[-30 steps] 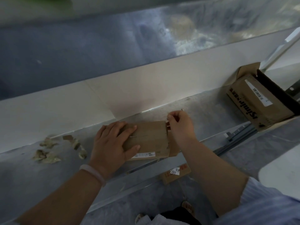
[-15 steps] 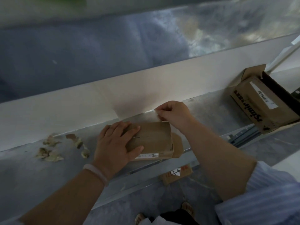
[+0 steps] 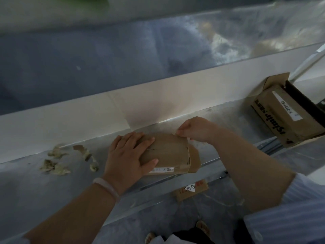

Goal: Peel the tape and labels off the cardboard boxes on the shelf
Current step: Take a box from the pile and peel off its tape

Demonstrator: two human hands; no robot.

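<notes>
We press our left hand [image 3: 128,155], fingers flat and spread, on the nine o'clock end of the small flat brown cardboard box [image 3: 168,152] lying mid-way along the grey metal shelf [image 3: 52,191], pinning it. Our right hand [image 3: 195,129] pinches a faint strip of clear tape [image 3: 177,134] at the box's one o'clock corner, seemingly to peel it.

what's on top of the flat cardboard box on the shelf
The left hand lies flat on the box at its left; the right hand pinches its far right corner. Anything under the palm is covered.
</notes>
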